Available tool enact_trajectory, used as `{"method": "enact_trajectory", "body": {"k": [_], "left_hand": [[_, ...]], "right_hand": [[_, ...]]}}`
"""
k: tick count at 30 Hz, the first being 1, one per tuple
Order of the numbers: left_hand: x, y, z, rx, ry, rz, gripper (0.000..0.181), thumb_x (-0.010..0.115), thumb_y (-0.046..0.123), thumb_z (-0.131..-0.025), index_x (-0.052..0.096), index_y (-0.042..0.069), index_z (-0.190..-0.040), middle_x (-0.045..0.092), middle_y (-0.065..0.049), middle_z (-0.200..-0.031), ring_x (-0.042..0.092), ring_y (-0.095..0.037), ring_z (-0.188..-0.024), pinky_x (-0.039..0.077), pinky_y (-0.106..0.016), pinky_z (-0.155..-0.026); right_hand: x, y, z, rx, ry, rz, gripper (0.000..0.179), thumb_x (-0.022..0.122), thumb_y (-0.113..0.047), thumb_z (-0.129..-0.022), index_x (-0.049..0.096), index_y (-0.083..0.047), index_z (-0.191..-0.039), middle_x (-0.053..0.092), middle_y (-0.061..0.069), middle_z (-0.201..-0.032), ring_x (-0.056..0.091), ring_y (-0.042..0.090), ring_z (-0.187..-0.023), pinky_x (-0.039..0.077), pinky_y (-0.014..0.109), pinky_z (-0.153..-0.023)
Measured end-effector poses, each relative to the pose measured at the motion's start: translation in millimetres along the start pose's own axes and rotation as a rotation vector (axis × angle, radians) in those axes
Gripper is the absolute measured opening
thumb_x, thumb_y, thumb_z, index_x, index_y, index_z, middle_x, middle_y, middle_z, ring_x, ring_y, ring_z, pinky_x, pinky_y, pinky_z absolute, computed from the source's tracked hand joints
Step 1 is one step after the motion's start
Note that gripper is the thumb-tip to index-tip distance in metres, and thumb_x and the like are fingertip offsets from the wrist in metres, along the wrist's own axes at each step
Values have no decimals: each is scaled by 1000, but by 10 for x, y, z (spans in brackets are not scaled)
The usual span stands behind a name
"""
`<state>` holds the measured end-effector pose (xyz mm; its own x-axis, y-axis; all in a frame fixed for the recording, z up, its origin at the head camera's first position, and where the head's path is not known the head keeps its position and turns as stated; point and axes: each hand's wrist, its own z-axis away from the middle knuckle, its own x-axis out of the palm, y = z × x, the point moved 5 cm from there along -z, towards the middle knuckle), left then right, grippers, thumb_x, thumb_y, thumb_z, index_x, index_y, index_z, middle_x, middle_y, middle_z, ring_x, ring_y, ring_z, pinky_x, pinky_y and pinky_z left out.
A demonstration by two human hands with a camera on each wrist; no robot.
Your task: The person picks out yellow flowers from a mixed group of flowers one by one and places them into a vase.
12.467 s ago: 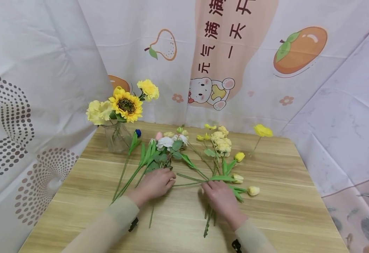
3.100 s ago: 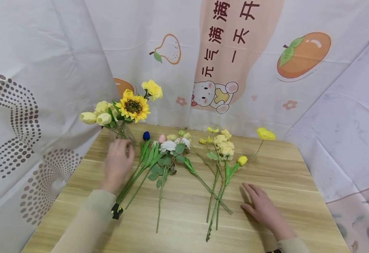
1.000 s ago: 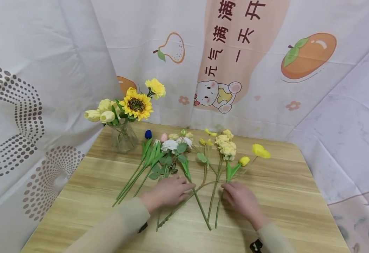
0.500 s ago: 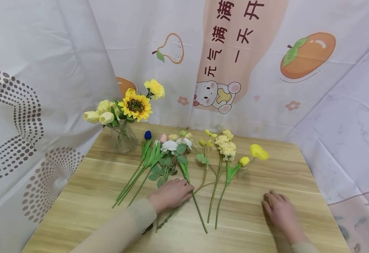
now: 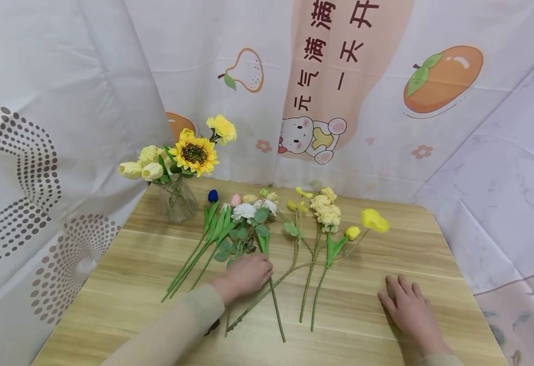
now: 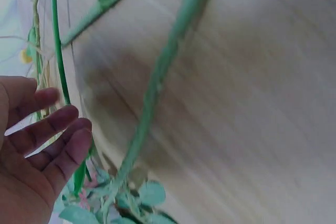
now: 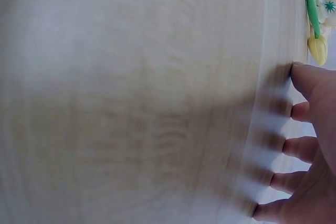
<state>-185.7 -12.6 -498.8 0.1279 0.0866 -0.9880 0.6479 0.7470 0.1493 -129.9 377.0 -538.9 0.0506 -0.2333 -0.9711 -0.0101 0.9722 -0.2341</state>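
My left hand [image 5: 247, 274] is over the table's middle, fingers loosely bent. Its fingertips are right at a smooth green flower stem [image 5: 277, 311] with tulip-like leaves, whose bloom is hidden among white roses [image 5: 245, 211]. In the left wrist view the stem [image 6: 59, 51] passes behind the fingertips, with a leafy rose stem [image 6: 152, 95] nearer the camera. My right hand [image 5: 410, 310] rests at the right, fingers spread, fingertips on the wood in the right wrist view. Between the hands a branching yellow poppy stem [image 5: 267, 293] lies slantwise, one bloom [image 5: 374, 220] reaching right.
A glass vase [image 5: 177, 203] at back left holds a sunflower [image 5: 194, 154], pale tulips [image 5: 130, 170] and other yellow flowers. A blue tulip [image 5: 213, 195] and other stems lie beside it. Pale yellow clustered flowers [image 5: 327, 211] and a yellow tulip [image 5: 352, 233] lie right of centre.
Pale tulips now stand in the vase. The poppy stem has been turned to lie slantwise. Over the last second my left hand and the leafy stem shifted left, while my right hand withdrew right.
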Motion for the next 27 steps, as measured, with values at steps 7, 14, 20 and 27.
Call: {"method": "enact_trajectory", "body": {"k": [7, 14, 20, 27], "left_hand": [[49, 32, 47, 64, -86, -40, 22, 55, 37, -106, 73, 25, -109, 59, 4, -98, 58, -12, -83, 54, -32, -72], [-79, -104, 91, -12, -49, -24, 21, 60, 29, -104, 72, 17, -91, 63, 2, -91, 61, -14, -81, 56, -31, -71], [-147, -345, 275, -35, -45, -107, 12, 67, 19, -98, 72, 14, -88, 64, 1, -89, 61, -17, -80, 56, -32, -69], [-142, -532, 428, -2, 97, -246, 14, 74, 20, -92, 74, 12, -80, 59, -2, -90, 57, -23, -83, 54, -37, -70]], "right_hand": [[28, 35, 13, 19, -18, -2, 61, 46, -45, -108, 43, 1, -147, 32, 40, -151, 26, 69, -131, 27, 87, -92], [47, 16, 2, 8, -10, -7, 58, 48, -43, -108, 43, 0, -147, 30, 41, -151, 25, 71, -131, 26, 87, -92], [46, 10, 11, 15, -23, -25, 64, 47, -47, -107, 42, 2, -148, 28, 42, -152, 22, 72, -132, 23, 87, -93], [45, -11, 37, 16, -51, -41, 84, 49, -62, -101, 37, 6, -150, 24, 43, -153, 18, 72, -133, 18, 87, -96]]}}
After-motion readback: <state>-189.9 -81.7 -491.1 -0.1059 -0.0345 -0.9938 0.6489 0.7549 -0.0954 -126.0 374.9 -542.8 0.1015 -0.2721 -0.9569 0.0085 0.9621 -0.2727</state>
